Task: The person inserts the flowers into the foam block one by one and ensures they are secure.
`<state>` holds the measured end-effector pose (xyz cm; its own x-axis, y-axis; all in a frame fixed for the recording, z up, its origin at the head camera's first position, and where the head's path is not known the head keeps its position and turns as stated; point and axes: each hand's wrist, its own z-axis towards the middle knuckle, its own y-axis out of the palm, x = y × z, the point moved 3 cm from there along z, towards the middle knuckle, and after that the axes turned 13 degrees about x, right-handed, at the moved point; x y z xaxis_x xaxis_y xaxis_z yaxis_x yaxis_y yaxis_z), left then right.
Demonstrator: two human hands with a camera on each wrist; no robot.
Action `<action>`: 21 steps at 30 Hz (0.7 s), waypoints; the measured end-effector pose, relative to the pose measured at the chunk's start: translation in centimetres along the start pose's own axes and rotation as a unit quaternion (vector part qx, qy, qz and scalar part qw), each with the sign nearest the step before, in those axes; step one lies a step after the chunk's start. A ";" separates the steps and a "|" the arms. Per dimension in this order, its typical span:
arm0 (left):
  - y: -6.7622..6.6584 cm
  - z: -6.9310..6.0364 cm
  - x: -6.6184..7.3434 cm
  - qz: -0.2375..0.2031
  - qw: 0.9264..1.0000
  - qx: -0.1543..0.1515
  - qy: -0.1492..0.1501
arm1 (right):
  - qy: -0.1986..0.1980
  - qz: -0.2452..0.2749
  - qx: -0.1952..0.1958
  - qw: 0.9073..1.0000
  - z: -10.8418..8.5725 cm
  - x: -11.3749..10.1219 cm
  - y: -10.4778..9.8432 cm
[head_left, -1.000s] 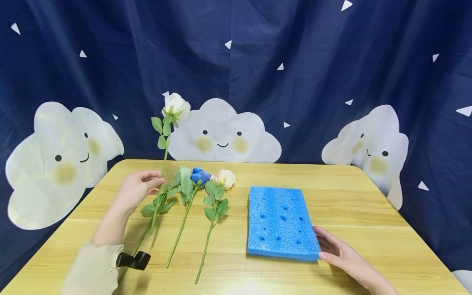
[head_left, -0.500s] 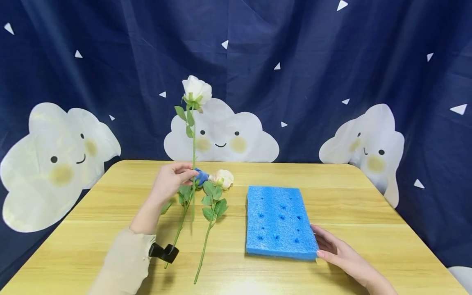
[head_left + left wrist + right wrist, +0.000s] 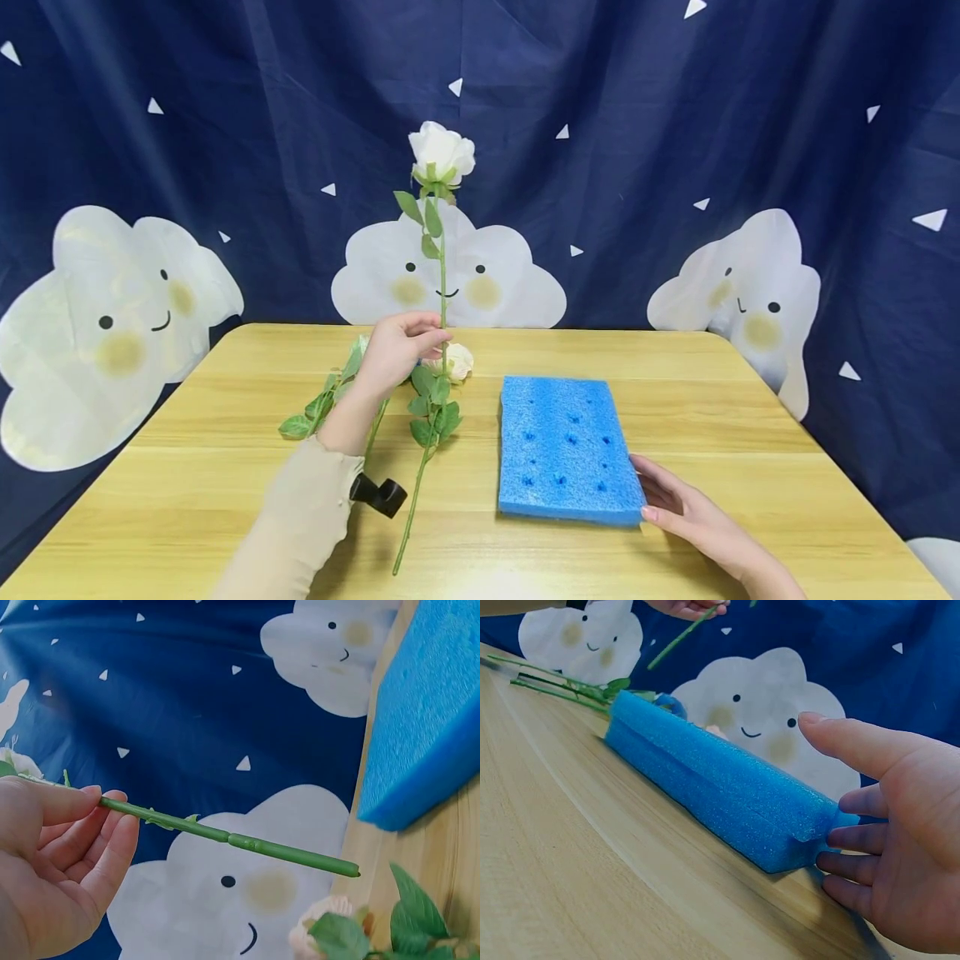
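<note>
The left hand pinches a white rose by its stem, upright above the table, left of the far edge's middle. The right hand, fingers loosely extended, touches a blue foam block right of the table's centre. Left of the block, a cream rose lies, stem toward the near edge.

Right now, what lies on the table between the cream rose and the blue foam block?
Nothing: the head view shows only bare tabletop between the cream rose and the blue foam block.
</note>
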<state>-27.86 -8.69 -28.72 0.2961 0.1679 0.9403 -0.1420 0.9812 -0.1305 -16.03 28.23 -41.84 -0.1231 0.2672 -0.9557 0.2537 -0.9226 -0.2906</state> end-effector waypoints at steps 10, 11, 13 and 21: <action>3.2 0.9 1.0 -0.011 1.000 -0.019 -0.021 | -0.006 -0.001 0.006 1.000 -0.1 0.1 0.0; 3.6 0.9 1.1 -0.009 1.000 -0.022 -0.019 | -0.006 -0.002 0.007 1.000 -0.1 0.1 0.0; 4.4 1.0 1.4 -0.011 1.000 -0.025 -0.015 | -0.006 -0.002 0.008 1.000 -0.1 0.1 0.0; 7.9 1.2 1.9 -0.027 0.999 -0.038 0.010 | 0.014 0.000 0.002 1.000 0.0 -0.1 0.1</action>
<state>-29.53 -0.73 -27.58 0.3203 0.1159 0.9402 -0.0528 0.9931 -0.1044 -15.97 28.11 -41.73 -0.0964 0.2743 -0.9568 0.2490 -0.9241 -0.2900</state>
